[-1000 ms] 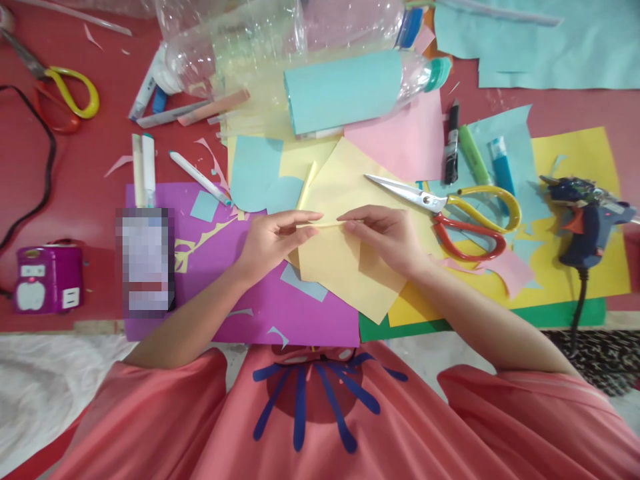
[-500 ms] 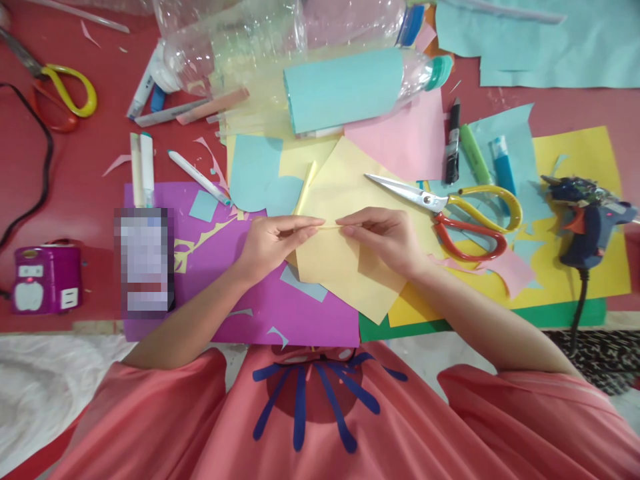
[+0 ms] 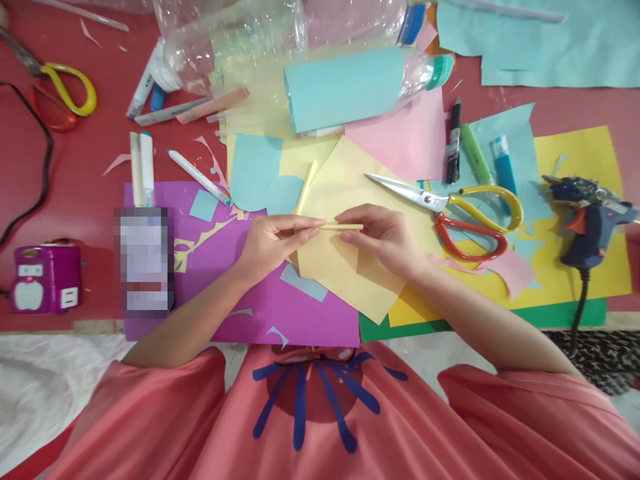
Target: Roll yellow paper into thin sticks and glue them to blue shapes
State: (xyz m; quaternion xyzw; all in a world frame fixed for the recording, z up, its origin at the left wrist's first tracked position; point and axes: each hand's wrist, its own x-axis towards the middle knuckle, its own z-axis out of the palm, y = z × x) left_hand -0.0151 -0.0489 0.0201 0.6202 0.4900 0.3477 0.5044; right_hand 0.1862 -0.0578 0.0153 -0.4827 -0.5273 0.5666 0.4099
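Note:
A thin pale-yellow rolled paper stick [image 3: 343, 227] lies level between my hands. My left hand [image 3: 280, 240] pinches its left end between thumb and fingertips. Around the other end, my right hand [image 3: 383, 233] has its thumb and forefinger apart, with the stick showing in the gap. Below both hands is a cream paper sheet [image 3: 350, 280], turned at an angle. Another pale-yellow paper roll [image 3: 306, 188] rests by the sheet's left edge. Scissors [image 3: 440, 203] with yellow and red handles lie just right of my right hand, blades slightly parted.
A bottle wrapped in light-blue paper [image 3: 345, 90] lies behind, near clear plastic bottles [image 3: 240, 33]. A glue gun [image 3: 583, 220] rests on yellow paper at right. At left are a blurred phone [image 3: 145, 260], a purple box [image 3: 47, 279], markers [image 3: 147, 170] and more scissors [image 3: 70, 90].
My right thumb and forefinger have parted, and the stick's right end now shows between them. My left hand keeps its pinch in the same place.

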